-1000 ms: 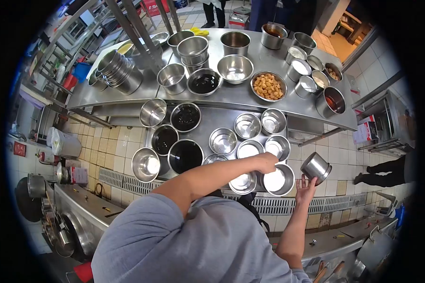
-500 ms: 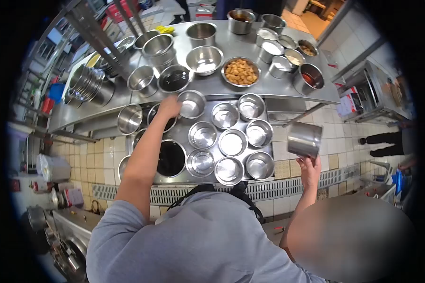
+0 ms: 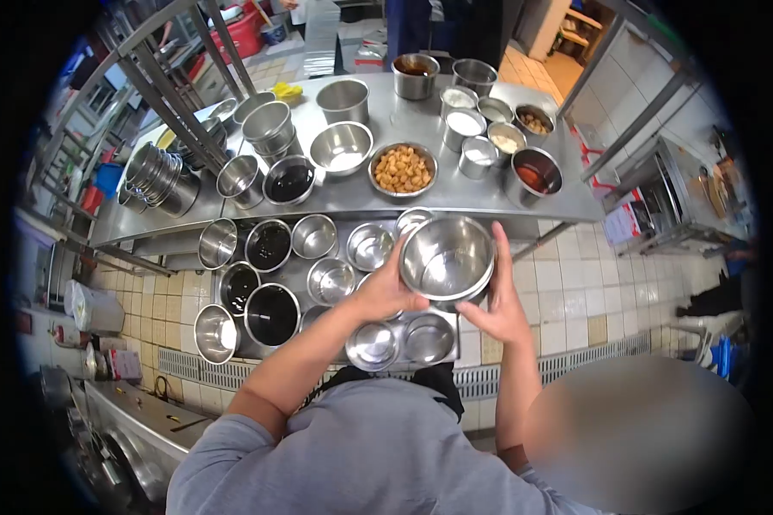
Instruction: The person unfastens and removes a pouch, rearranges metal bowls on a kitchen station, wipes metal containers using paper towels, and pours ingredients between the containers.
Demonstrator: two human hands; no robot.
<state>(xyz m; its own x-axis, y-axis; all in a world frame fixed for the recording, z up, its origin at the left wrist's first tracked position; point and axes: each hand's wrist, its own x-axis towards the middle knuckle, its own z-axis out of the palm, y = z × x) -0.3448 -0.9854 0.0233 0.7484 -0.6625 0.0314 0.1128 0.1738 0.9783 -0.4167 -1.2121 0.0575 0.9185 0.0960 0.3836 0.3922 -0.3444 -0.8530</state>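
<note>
Between both hands is a stack of steel pots (image 3: 448,257), held up over the right side of the lower steel surface (image 3: 305,206). My left hand (image 3: 385,287) is against its left side, with the thumb near the lower edge. On the other side my right hand (image 3: 500,296) grips it, fingers upright along the wall and thumb underneath. The top pot's mouth faces me and looks empty. Below and around lie several empty steel pots, among them one (image 3: 429,340) near the front edge. Pots with dark liquid (image 3: 271,315) stand to the left.
The steel table (image 3: 386,206) behind bears a bowl of brown chunks (image 3: 403,169), an empty bowl (image 3: 342,148), a pot with red liquid (image 3: 534,177), stacked pots (image 3: 156,176) and several small containers. A large blurred round shape (image 3: 640,442) covers the lower right.
My left hand has come back from the left pots to the held stack. The stack has moved left and tipped its mouth toward me. One empty pot now sits beside the dark liquid pots.
</note>
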